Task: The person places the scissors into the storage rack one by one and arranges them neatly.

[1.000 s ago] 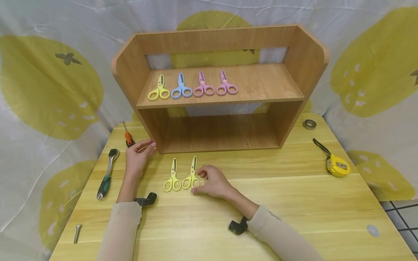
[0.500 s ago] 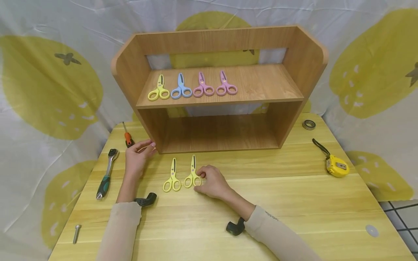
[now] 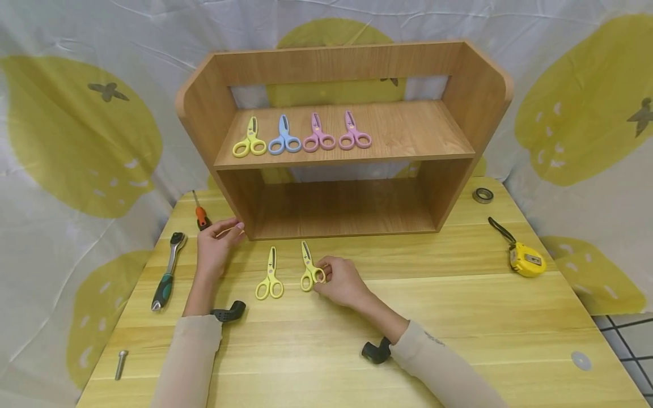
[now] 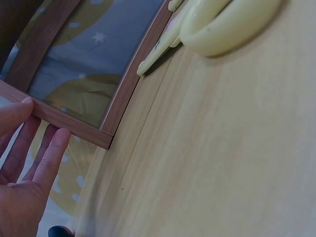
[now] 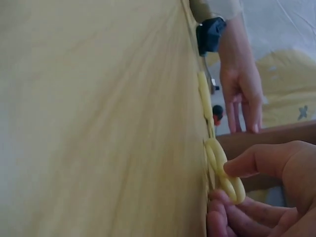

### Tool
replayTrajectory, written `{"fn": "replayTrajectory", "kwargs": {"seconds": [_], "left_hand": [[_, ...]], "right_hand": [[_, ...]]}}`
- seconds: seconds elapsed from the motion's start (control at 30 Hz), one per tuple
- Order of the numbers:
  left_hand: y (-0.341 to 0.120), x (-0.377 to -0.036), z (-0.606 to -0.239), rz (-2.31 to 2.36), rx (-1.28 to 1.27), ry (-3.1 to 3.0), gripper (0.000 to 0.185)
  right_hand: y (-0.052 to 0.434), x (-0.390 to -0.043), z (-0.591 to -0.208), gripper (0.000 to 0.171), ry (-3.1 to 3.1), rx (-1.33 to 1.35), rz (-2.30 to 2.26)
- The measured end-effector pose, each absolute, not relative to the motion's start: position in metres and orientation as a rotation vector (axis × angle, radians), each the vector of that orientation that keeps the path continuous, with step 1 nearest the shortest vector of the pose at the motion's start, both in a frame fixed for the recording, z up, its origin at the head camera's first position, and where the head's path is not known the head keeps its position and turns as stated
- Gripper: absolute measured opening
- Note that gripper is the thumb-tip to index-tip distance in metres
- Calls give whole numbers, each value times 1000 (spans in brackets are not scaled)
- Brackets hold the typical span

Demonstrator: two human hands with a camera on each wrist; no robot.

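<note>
Altogether 6 scissors: 4 shelved (image 3: 301,138), 2 yellow (image 3: 270,275) on table (image 3: 459,306).

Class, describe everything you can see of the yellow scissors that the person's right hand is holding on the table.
The yellow scissors look like small plastic ones with two round finger loops and short blades that appear closed. They lie on the wooden table in front of the shelf unit, blades angled away and slightly left. The right hand pinches one loop between thumb and fingers. A second yellow pair lies apart to their left.
</note>
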State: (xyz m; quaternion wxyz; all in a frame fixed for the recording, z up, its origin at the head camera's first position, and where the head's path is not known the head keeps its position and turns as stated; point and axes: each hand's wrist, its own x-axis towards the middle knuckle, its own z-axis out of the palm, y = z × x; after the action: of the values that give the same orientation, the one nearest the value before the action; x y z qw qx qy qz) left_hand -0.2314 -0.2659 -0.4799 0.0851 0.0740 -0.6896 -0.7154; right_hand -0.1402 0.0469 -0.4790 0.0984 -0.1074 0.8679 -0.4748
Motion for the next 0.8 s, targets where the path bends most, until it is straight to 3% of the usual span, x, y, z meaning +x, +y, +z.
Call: {"fn": "replayTrajectory", "kwargs": {"seconds": [0.37,0.8], "left_hand": [[-262,-225,-466,-2218,208,-2018,34],[-261,-223,-463,-2235,233,-2005,33]], "right_hand": [[69,-142,-475,40,2499,-301,-1523],[92,-131,-438,37,2517,-321,-1607]]}}
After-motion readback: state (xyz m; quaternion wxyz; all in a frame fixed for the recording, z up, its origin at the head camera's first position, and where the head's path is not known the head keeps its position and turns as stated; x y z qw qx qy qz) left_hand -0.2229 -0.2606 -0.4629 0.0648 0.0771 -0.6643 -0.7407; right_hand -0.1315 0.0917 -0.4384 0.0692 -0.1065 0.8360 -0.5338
